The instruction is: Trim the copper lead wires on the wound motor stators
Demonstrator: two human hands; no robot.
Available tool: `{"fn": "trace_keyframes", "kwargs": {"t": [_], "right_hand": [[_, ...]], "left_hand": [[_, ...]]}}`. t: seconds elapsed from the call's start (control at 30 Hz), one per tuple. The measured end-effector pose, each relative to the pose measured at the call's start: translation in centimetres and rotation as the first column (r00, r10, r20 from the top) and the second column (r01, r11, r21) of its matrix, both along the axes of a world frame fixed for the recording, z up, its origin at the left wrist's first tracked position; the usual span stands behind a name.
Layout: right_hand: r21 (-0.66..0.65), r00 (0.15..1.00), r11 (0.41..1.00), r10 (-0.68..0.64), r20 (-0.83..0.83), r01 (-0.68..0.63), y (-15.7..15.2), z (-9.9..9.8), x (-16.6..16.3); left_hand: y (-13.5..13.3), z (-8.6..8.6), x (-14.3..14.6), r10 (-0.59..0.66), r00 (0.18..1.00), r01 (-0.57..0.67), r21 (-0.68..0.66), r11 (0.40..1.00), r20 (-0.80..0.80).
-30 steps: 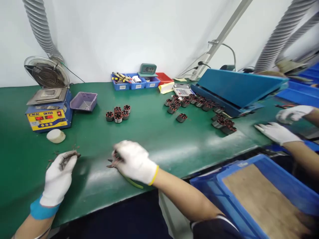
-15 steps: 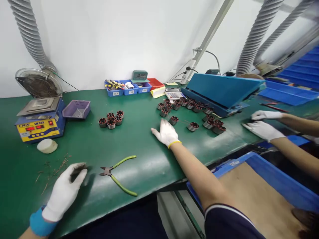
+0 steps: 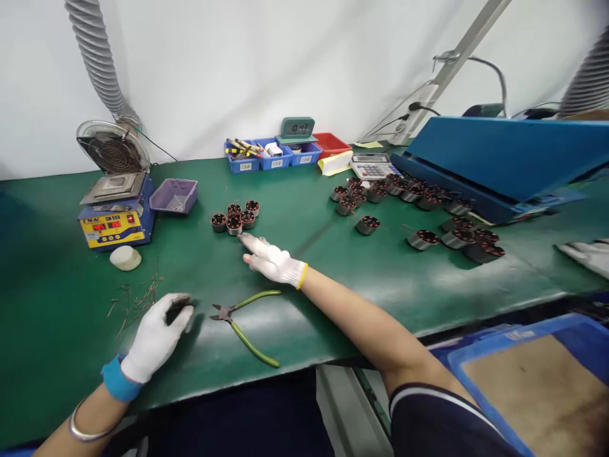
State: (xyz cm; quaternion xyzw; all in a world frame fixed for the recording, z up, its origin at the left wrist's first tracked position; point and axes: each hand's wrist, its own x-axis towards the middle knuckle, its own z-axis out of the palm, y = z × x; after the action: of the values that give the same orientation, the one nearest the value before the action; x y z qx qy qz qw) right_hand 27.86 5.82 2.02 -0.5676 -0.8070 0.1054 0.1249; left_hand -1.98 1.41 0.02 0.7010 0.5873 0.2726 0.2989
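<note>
My left hand (image 3: 155,335), in a white glove with a blue wristband, rests on the green table with fingers curved and the thumb apart; nothing shows between them. Beside it lie diagonal cutters (image 3: 245,324) with green handles, jaws spread. My right hand (image 3: 273,257), also gloved, reaches left with fingers stretched out toward a cluster of copper-wound motor stators (image 3: 235,225). Its fingertips are just in front of the nearest stator; whether they touch it I cannot tell. Snipped wire ends (image 3: 140,299) are scattered left of the cutters.
At the left stand a solder pot (image 3: 114,219), a white round block (image 3: 125,258) and a purple tray (image 3: 188,197). Small blue bins (image 3: 245,166), a clock (image 3: 297,128) and a calculator (image 3: 373,168) line the back. More stators (image 3: 368,225) sit rightward by a blue panel (image 3: 499,158). A co-worker's gloved hand (image 3: 587,255) shows far right.
The view has turned left. My right hand has moved left, from near the right-hand stators to the small cluster. My left hand and the cutters stay in place on the table.
</note>
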Motion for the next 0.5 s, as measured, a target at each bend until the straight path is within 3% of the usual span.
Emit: {"fn": "trace_keyframes", "kwargs": {"t": [0.1, 0.13, 0.2, 0.27, 0.37, 0.43, 0.5], "right_hand": [[0.036, 0.966, 0.999, -0.004, -0.258, 0.014, -5.6, 1.9, -0.5], [0.015, 0.964, 1.000, 0.009, -0.266, -0.006, -7.5, 2.3, -0.8], [-0.107, 0.991, 0.993, 0.040, -0.127, -0.054, -10.9, 2.4, -1.9], [-0.165, 0.996, 0.984, 0.074, 0.047, -0.065, -13.5, 1.6, -3.5], [-0.100, 0.991, 0.994, 0.060, 0.123, -0.048, -16.1, -0.4, -4.6], [0.001, 0.999, 1.000, -0.022, 0.044, 0.022, -17.8, -1.5, -3.8], [0.089, 0.972, 0.974, -0.197, -0.131, 0.209, -19.4, -2.4, -1.8]], "left_hand": [[-0.2, -0.2, 0.0, -0.011, 0.999, 0.013, 0.052, 0.999, -0.044], [-0.3, -0.3, 0.1, -0.022, 0.996, 0.030, 0.093, 0.995, -0.086], [-0.6, -0.7, 0.9, -0.057, 0.984, 0.093, 0.211, 0.973, -0.172], [-0.7, -1.0, 2.4, -0.120, 0.965, 0.195, 0.327, 0.925, -0.235], [-0.5, -1.2, 5.6, -0.237, 0.926, 0.345, 0.405, 0.847, -0.293], [-0.2, -0.9, 7.7, -0.305, 0.902, 0.411, 0.392, 0.823, -0.307], [0.0, -0.5, 9.7, -0.353, 0.876, 0.462, 0.364, 0.809, -0.329]]}}
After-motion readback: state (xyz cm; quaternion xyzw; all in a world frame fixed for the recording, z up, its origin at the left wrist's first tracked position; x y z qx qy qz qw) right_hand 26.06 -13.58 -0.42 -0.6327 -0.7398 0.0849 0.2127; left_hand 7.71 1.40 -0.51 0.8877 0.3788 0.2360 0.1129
